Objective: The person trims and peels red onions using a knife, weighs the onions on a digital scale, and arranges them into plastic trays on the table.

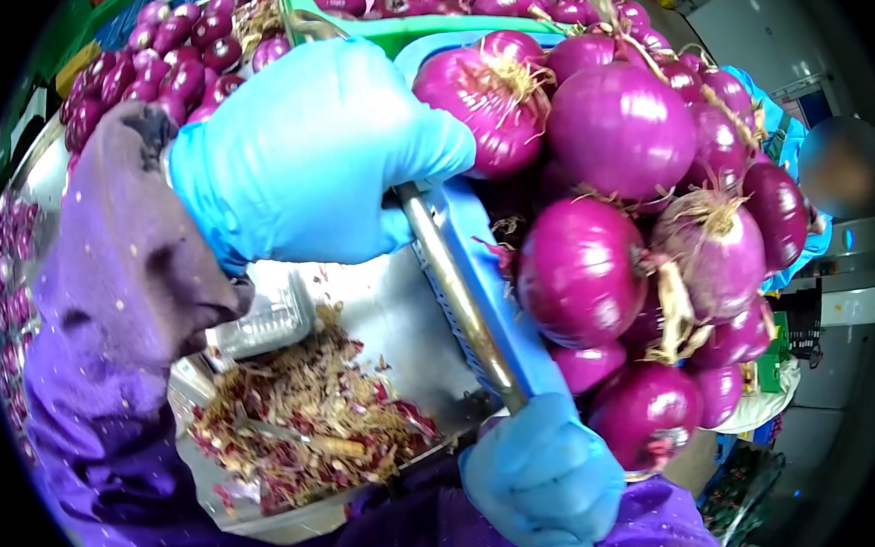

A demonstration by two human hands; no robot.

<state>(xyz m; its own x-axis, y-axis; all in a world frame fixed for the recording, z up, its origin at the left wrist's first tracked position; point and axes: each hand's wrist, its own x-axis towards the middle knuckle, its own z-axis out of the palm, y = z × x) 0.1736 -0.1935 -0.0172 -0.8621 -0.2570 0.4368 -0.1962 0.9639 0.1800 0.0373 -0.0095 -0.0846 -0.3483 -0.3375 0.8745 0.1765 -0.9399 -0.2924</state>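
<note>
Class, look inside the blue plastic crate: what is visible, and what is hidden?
Purple onions fill the blue plastic crate, some with dry, pale roots. They cover its floor, so whatever lies beneath cannot be seen.

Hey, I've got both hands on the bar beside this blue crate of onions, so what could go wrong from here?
The onions are heaped above the rim of the blue crate, so a tilt or jolt might send some rolling off.

What looks like a small knife lies among the loose skins; reaching in there could cut a glove or finger.
</note>
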